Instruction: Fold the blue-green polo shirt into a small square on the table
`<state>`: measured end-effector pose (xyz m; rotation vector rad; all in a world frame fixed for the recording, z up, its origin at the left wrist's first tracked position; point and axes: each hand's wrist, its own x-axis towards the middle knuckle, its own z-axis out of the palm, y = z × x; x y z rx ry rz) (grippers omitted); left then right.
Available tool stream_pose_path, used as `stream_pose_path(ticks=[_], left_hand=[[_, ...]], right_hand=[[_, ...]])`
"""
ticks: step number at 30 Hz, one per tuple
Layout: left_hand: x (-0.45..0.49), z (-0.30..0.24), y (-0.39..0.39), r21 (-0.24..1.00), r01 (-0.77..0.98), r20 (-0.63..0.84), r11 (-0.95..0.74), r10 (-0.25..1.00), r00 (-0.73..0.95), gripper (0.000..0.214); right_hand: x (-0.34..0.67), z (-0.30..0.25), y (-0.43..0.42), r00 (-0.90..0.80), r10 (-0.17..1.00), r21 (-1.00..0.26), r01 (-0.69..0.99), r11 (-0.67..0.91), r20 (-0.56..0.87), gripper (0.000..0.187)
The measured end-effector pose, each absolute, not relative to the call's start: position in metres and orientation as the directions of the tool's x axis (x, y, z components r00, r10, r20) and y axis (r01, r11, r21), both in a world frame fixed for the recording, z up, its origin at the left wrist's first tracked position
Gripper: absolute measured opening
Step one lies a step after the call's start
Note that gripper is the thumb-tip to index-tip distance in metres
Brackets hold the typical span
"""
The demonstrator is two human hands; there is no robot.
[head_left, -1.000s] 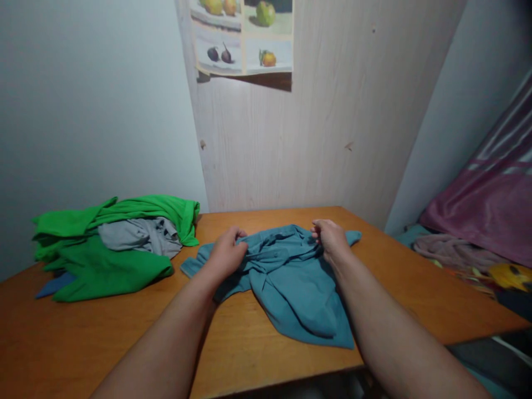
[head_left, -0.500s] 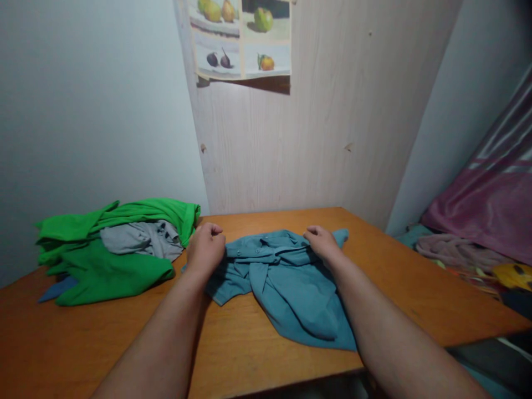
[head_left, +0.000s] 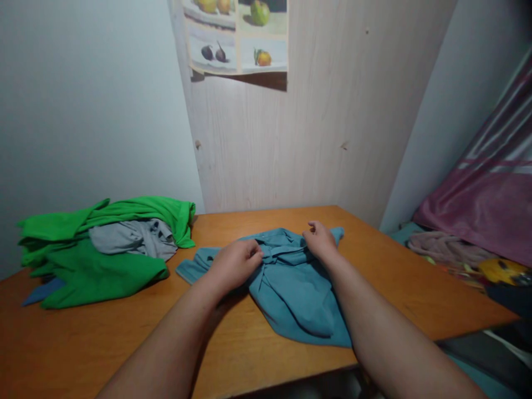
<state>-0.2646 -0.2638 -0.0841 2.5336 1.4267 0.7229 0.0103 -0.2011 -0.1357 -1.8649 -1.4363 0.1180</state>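
Lying rumpled, teal cloth (head_left: 297,299) bunches against the left hand (head_left: 238,263).

A plain corner of a room, and the walls own the top half!
On the left, a smooth pale wall (head_left: 91,105), blue-grey in this light; it meets a panel (head_left: 307,144) of whitish wood grain, dead ahead, scuffed in spots. Up top hangs a sheet of fruit pictures (head_left: 261,41) (figs on the lower left, rather handsome), a dark brown strip (head_left: 266,82) just under its edge. Below, an orange-brown wooden table (head_left: 415,277) reaches right back to the panel! Over right, shiny purple fabric (head_left: 477,205) drapes beside another pale wall (head_left: 440,111), its upper corner dim.
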Motion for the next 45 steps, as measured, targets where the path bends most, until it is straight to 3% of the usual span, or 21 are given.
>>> stream_pose_path(ticks=[3,7,10,14,19,22,25,29,34,39,42,45], left_hand=[[-0.264,-0.083,-0.266,0.258,0.846,0.217,-0.466,0.881,0.419,0.029],[-0.270,-0.084,-0.261,0.221,0.910,0.141,-0.349,0.935,0.325,0.030],[-0.273,-0.090,-0.256,0.239,0.916,0.239,-0.322,0.934,0.266,0.029],[-0.270,-0.103,-0.251,0.272,0.869,0.382,-0.413,0.875,0.297,0.050],[-0.260,-0.116,-0.251,0.228,0.873,0.391,-0.432,0.862,0.324,0.053],[-0.256,-0.122,-0.250,0.213,0.884,0.402,-0.417,0.862,0.309,0.051],[-0.254,-0.125,-0.248,0.208,0.891,0.407,-0.404,0.864,0.297,0.045],[-0.254,-0.124,-0.245,0.225,0.894,0.408,-0.388,0.870,0.276,0.029],[-0.254,-0.118,-0.242,0.379,0.810,0.532,-0.448,0.822,0.206,0.025],[-0.251,-0.099,-0.252,0.630,0.491,0.621,-0.602,0.770,0.146,0.026],[-0.254,-0.084,-0.265,0.727,0.359,0.519,-0.585,0.811,0.270,0.021],[-0.261,-0.074,-0.274,0.768,0.360,0.247,-0.529,0.764,0.595,0.016]], right_hand=[[0.014,-0.139,-0.199,0.374,0.887,-0.600,0.787,-0.147,0.272,0.056],[0.013,-0.144,-0.199,0.292,0.931,-0.578,0.808,-0.117,0.219,0.047],[0.010,-0.143,-0.201,0.269,0.917,-0.584,0.810,-0.050,0.294,0.040],[0.000,-0.132,-0.208,0.256,0.882,-0.659,0.748,0.078,0.395,0.029],[-0.020,-0.122,-0.225,-0.060,0.905,-0.666,0.657,0.354,0.422,0.037],[-0.028,-0.123,-0.234,-0.150,0.919,-0.571,0.744,0.347,0.364,0.043],[-0.033,-0.125,-0.237,-0.097,0.941,-0.461,0.853,0.247,0.324,0.030],[-0.035,-0.122,-0.238,-0.045,0.920,-0.485,0.839,0.246,0.388,0.031],[-0.036,-0.118,-0.240,-0.042,0.828,-0.504,0.775,0.380,0.559,0.035],[-0.039,-0.111,-0.246,0.041,0.673,-0.491,0.718,0.494,0.738,0.030],[-0.042,-0.104,-0.253,0.078,0.605,-0.518,0.611,0.599,0.792,0.025],[-0.045,-0.100,-0.258,0.115,0.704,-0.686,0.381,0.620,0.701,0.022]])
